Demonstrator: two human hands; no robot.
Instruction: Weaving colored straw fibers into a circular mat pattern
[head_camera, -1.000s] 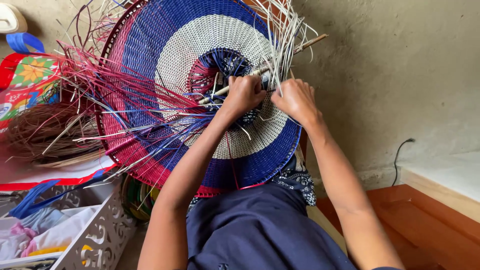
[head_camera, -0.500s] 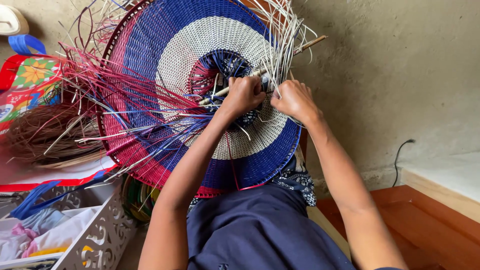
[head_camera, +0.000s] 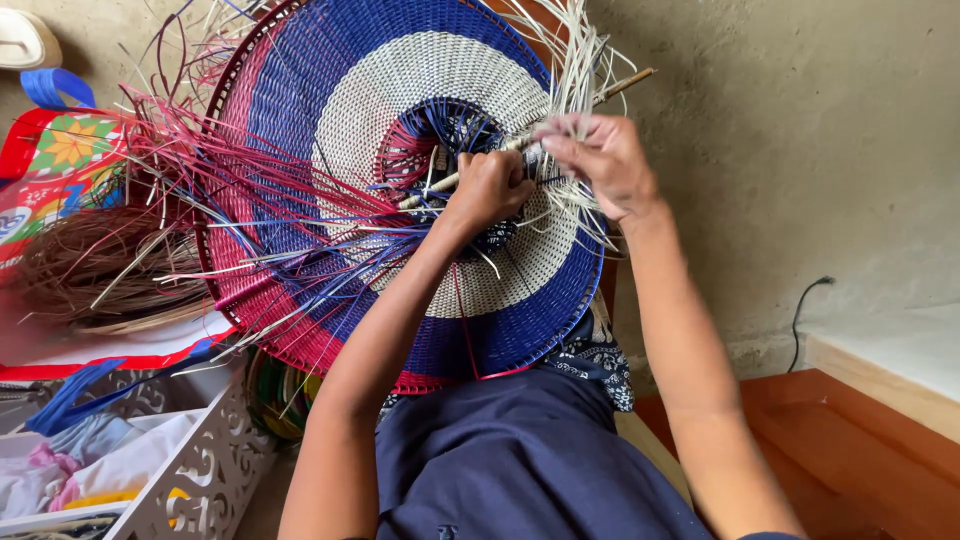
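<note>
A large round woven piece (head_camera: 330, 110) with red, blue and cream rings stands propped on my lap, its centre dark blue and red. Loose red, blue and cream strands stick out to the left and top right. My left hand (head_camera: 490, 187) grips strands and a thin wooden stick (head_camera: 625, 83) near the centre. My right hand (head_camera: 598, 158) is just to its right, raised a little, pinching pale cream strands (head_camera: 578, 60) between its fingers.
A bundle of brown fibres (head_camera: 95, 265) lies on a red-edged mat at the left, beside a colourful patterned bag (head_camera: 50, 160). A white cut-out box (head_camera: 195, 470) with cloth sits at the lower left. A wooden ledge (head_camera: 880, 400) and black cable (head_camera: 805, 310) are at right.
My right hand has lifted upward from beside the left hand, pulling pale strands with it. The left hand stays clenched near the centre.
</note>
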